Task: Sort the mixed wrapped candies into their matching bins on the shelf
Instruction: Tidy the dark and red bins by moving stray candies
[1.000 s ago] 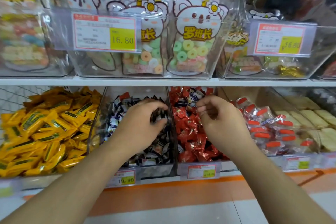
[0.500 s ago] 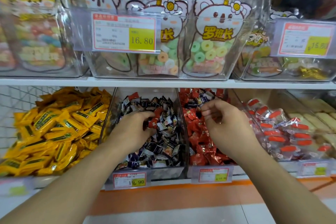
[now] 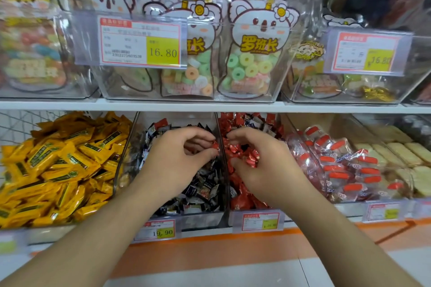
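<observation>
To the left of the fingers, well apart, lies the heap of yellow candies [image 3: 58, 165], which is not part of this move. The left hand [image 3: 177, 161] hovers over the bin of dark candies [image 3: 203, 189], its thumb and fingertips [image 3: 213, 152] curled together and pinching a small red candy [image 3: 215, 146] right at the clear divider [image 3: 221, 147]. That piece belongs on the far side of the divider, in the bin of red candies [image 3: 242, 200].

The pinch looks shallow, on the edge of a slick foil wrapper. If the fingers ease off before they clear the divider, the candy may well drop back among the dark ones and be lost in the pile. A knock against the divider's top edge could do the same.

Just beyond the divider, the right hand [image 3: 263, 165] is in the red bin, fingers curled over a cluster of red wrappers; whether it really grips any I cannot tell. With both hands nearly touching, they could bump and spill pieces. Dark candies [image 3: 256, 121] also sit behind the right fingers in the red bin, and a careless scoop could bury them.
</observation>
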`<action>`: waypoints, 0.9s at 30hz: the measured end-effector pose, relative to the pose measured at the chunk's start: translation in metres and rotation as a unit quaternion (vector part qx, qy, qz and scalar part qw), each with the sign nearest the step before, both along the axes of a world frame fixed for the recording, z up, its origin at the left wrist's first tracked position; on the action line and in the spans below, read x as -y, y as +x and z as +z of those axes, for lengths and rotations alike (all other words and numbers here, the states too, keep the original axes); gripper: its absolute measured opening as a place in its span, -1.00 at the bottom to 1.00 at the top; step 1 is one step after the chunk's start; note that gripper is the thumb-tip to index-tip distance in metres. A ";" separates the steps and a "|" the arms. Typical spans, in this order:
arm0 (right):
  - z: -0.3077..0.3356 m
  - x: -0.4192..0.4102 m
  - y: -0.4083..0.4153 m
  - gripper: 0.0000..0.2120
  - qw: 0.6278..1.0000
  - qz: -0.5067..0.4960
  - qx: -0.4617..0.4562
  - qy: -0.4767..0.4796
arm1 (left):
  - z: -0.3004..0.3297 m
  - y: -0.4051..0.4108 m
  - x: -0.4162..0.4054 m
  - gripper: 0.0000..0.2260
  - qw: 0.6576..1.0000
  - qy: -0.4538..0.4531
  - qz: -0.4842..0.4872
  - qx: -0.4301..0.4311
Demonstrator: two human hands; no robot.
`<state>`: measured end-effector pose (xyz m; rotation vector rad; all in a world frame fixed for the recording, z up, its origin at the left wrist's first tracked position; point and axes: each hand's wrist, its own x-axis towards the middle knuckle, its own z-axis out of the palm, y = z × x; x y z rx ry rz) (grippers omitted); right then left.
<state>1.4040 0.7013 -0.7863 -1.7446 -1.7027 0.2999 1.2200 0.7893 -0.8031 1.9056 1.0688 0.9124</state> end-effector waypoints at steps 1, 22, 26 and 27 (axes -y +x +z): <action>0.000 0.001 -0.003 -0.58 1.000 0.015 0.004 0.000 | 0.001 0.003 0.004 -0.81 1.000 -0.013 -0.005 0.018; -0.009 0.003 0.029 -0.69 0.994 -0.103 0.023 -0.011 | -0.041 0.000 -0.052 -0.61 0.979 0.067 0.060 -0.181; -0.013 0.000 0.029 -0.71 0.995 -0.099 0.021 -0.016 | -0.053 0.006 -0.056 -0.56 0.976 0.026 0.038 -0.215; -0.013 -0.001 0.029 -0.71 0.995 -0.100 0.021 -0.017 | -0.056 0.007 -0.057 -0.59 0.977 0.022 0.042 -0.206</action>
